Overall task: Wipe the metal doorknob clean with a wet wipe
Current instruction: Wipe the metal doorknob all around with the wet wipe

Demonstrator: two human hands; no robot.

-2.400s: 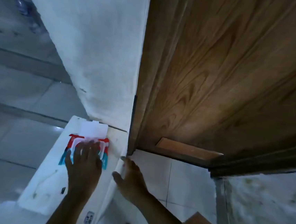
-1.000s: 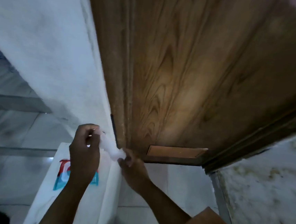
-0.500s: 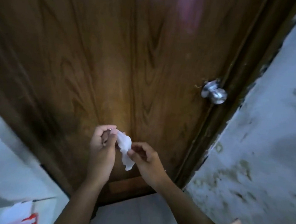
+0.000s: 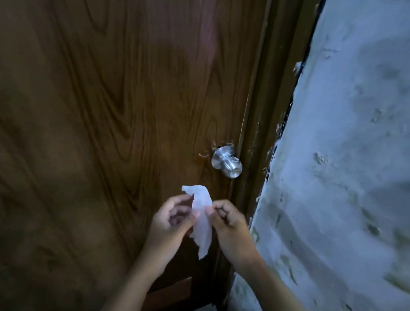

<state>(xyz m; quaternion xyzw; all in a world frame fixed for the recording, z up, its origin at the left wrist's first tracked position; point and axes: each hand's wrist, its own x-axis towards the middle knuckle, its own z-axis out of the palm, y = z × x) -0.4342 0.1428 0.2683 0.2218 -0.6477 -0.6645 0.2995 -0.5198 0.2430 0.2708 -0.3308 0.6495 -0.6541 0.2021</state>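
Observation:
A round shiny metal doorknob (image 4: 227, 162) sticks out near the right edge of a dark wooden door (image 4: 102, 120). Below it, a crumpled white wet wipe (image 4: 202, 220) hangs between my two hands. My left hand (image 4: 171, 221) pinches the wipe's left side with thumb and fingers. My right hand (image 4: 228, 222) pinches its right side. Both hands are a short way under the knob and apart from it.
The dark door frame (image 4: 265, 111) runs down just right of the knob. A rough, stained whitish wall (image 4: 360, 170) fills the right side. A lighter wooden patch (image 4: 170, 292) sits low on the door above grey floor.
The view has swung from the wipe packet on the white box up to the door. My hands pulled a wipe out and now hold it closer under the knob.

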